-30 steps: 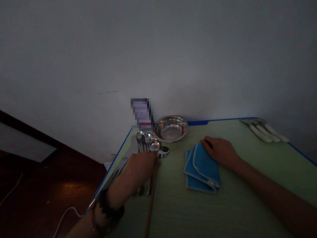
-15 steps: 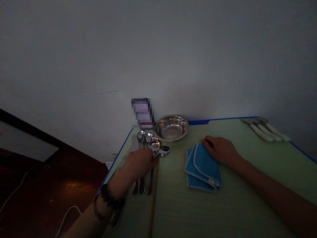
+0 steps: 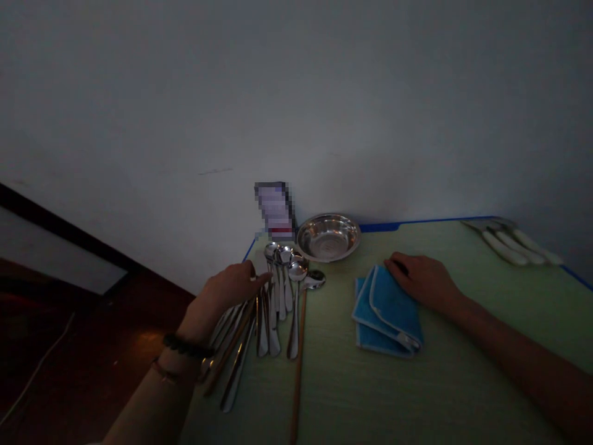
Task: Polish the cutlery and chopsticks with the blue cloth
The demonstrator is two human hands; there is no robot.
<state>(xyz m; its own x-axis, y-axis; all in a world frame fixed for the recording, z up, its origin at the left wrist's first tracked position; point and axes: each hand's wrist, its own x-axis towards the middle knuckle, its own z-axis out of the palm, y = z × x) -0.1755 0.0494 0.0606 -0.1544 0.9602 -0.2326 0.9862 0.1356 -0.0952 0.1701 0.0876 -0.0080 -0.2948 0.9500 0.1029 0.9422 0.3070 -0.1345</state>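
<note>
My left hand [image 3: 221, 296] hovers over the left edge of the green table [image 3: 445, 383], fingers stretched toward a row of metal spoons [image 3: 283, 290]; it holds nothing that I can see. Below it lie more metal cutlery [image 3: 234, 364] and a wooden chopstick [image 3: 297, 364]. My right hand [image 3: 422, 281] rests flat on the upper edge of a folded blue cloth [image 3: 384, 312], fingers extended.
A shiny metal bowl [image 3: 328, 237] stands at the back by the wall, beside a blurred small package [image 3: 275, 210]. White-handled utensils [image 3: 514, 242] lie at the far right corner. The table's left edge drops to a dark wooden floor [image 3: 69, 346].
My left hand has drawn back left off the spoons, which now lie uncovered on the table. The view has shifted slightly. My right hand stays on the cloth.
</note>
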